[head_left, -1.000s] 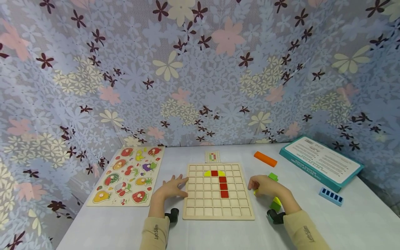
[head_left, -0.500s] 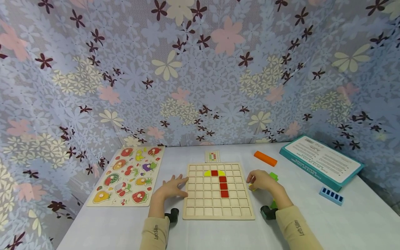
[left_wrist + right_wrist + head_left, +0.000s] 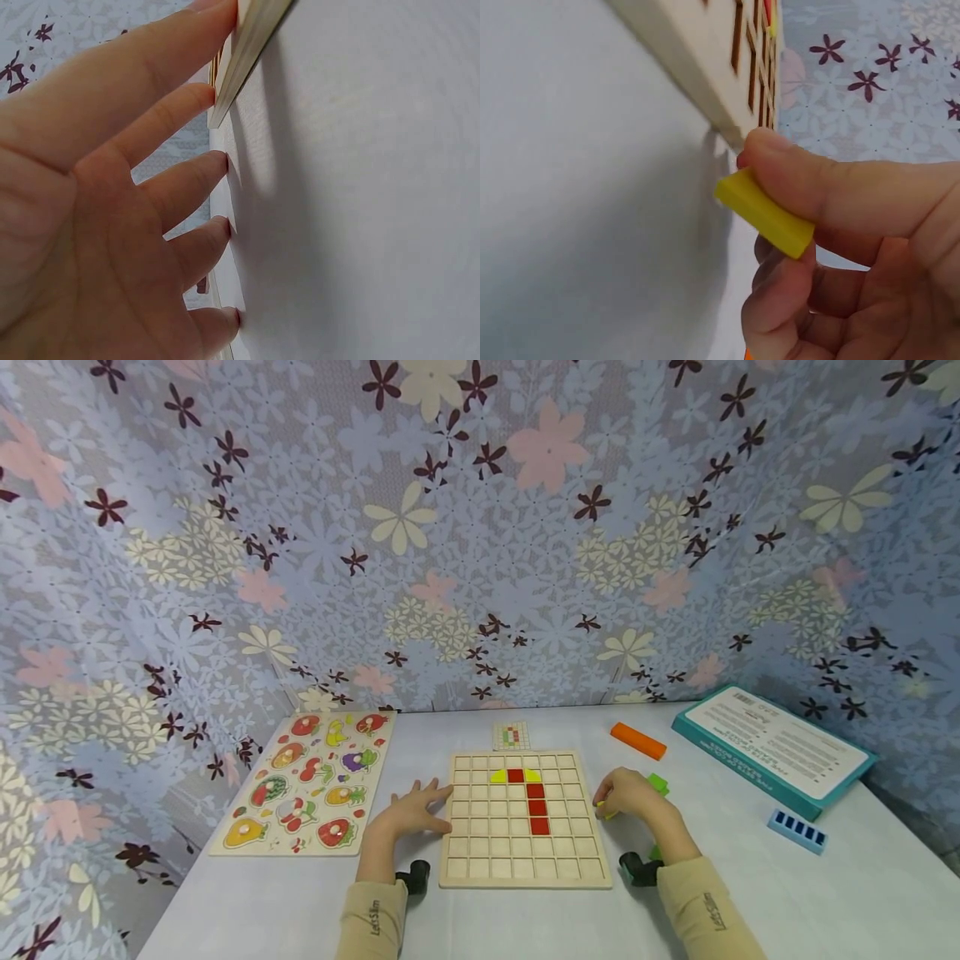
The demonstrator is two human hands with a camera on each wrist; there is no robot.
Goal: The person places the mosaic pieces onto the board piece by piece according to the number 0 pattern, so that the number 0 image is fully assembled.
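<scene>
A wooden grid board lies on the white table, holding red squares and yellow pieces near its top. My left hand rests flat on the table with straight fingers touching the board's left edge. My right hand hovers at the board's right edge and pinches a small yellow block between thumb and fingers, close to the board's side.
A fruit peg puzzle lies to the left. A small pattern card sits behind the board. An orange bar, green pieces, a blue slotted holder and a teal box lie to the right.
My right hand has lifted off the green pieces and moved left and back toward the board's right edge, carrying the yellow block. The left hand has stayed put.
</scene>
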